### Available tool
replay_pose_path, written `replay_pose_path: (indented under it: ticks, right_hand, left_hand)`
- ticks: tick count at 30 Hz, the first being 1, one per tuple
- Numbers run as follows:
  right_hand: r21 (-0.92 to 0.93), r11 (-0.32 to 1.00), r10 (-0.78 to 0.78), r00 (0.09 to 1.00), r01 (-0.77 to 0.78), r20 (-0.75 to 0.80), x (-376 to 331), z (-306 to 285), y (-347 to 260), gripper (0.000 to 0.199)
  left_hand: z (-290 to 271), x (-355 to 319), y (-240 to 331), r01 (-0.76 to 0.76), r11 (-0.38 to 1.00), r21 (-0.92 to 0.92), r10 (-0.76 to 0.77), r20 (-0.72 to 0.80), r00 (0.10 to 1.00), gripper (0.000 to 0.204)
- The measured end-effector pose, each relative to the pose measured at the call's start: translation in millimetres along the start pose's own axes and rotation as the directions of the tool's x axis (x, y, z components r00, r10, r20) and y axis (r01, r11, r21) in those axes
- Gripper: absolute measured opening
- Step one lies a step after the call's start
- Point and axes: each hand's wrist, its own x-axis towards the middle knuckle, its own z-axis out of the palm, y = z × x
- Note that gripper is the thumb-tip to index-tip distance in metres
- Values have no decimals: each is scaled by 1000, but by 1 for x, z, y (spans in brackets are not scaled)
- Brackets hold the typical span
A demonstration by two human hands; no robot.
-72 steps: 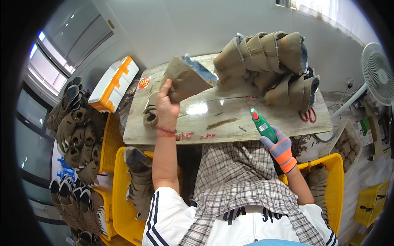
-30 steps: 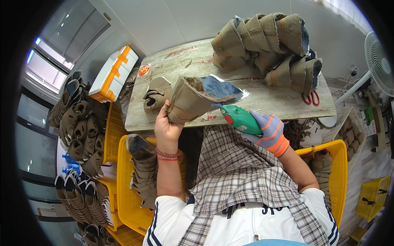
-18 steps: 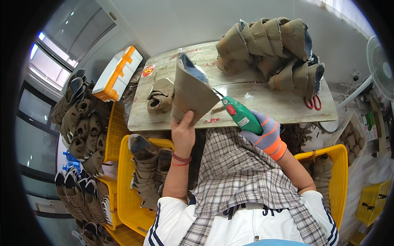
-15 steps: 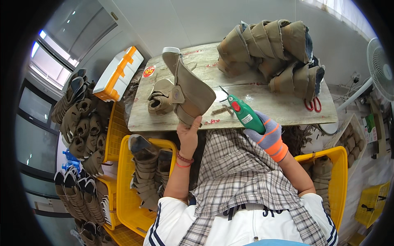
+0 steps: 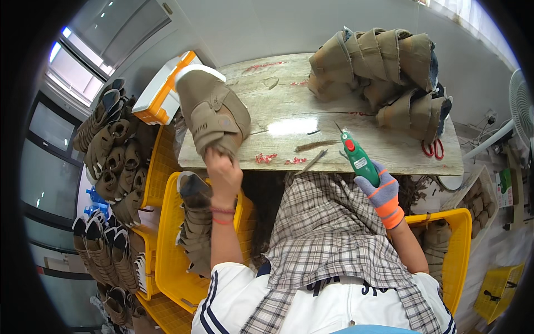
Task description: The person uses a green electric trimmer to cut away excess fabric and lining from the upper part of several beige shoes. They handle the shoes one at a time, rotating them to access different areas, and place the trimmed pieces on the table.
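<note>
My left hand [image 5: 223, 170] grips a tan boot [image 5: 212, 110] by its lower end and holds it raised over the left end of the wooden table [image 5: 311, 119], sole side up and away from me. My right hand [image 5: 380, 192], in a grey and orange glove, is closed around a green hand tool with a thin metal tip [image 5: 357, 158] at the table's front edge. A small dark strip [image 5: 316, 146] and red scraps [image 5: 267, 158] lie on the table between the hands.
A pile of tan boots [image 5: 384, 72] fills the table's far right, with red scissors [image 5: 433, 149] beside it. An orange and white case [image 5: 161, 94] sits at the far left. Yellow crates [image 5: 172, 234] with boots stand left; another crate [image 5: 453, 245] right. A fan [image 5: 520, 106] stands far right.
My left hand has swung the boot to the left and turned it over. My right hand has pulled the green tool away from the boot, toward the right.
</note>
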Motion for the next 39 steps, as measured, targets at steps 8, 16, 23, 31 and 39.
replay_pose_path:
  ticks: [8,16,23,31,39]
  right_hand:
    - [-79,997,18,1000,-16,22,3,7,1,53]
    - [-53,984,165,982,-170,-89,4,-9,29,52]
    - [-60,991,106,981,-117,-164,6,-20,27,51]
    - [-45,998,34,982,-43,-188,14,-38,3,50]
    - [-465,741,-579,811,484,-78,32,-27,-6,64]
  left_hand:
    - [119,94,-127,-108,992,-73,124,279,952,19]
    - [253,163,1,309,421,-853,-377,145,915,30]
    - [217,207,124,582,-375,-721,69,605,793,29]
    - [140,192,53,281,-700,-657,-160,528,834,19]
    - [46,103,-37,279,-914,-295,-94,822,561,24]
